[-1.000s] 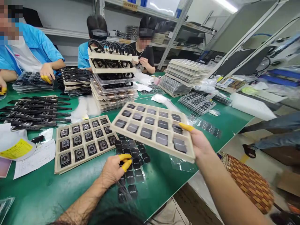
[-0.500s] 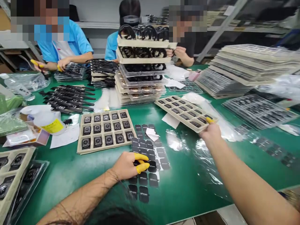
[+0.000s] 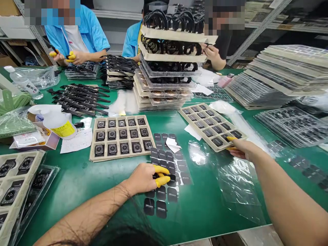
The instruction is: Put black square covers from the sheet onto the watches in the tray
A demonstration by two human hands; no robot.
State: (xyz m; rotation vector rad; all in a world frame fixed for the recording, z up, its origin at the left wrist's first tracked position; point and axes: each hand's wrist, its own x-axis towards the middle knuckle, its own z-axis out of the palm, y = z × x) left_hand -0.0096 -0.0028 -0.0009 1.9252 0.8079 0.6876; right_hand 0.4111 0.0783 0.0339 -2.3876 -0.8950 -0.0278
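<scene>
My left hand (image 3: 147, 177), with yellow finger covers, is pinched at a black rounded-square piece (image 3: 172, 180) above sheets of similar printed black pieces (image 3: 161, 209). My right hand (image 3: 242, 147) grips the near right corner of a beige tray (image 3: 194, 123) with dark square pieces in its compartments; thumb above, fingers partly beneath. Left of the sheets lies another beige tray (image 3: 129, 139) holding rows of dark watch bodies, touched by neither hand. A small white paper (image 3: 173, 145) rests on the sheets.
A tall stack of trays with black straps (image 3: 171, 73) stands at the back centre. More stacked trays (image 3: 284, 73) are at right. At left are a white bottle (image 3: 60, 123), strapped watches (image 3: 80, 99) and another watch tray (image 3: 17, 171). Co-workers sit across the green table (image 3: 200, 218).
The view has shifted, so most of the table appears further right. The tray in my right hand looks lower and flatter to the table. My left hand remains over the black pieces.
</scene>
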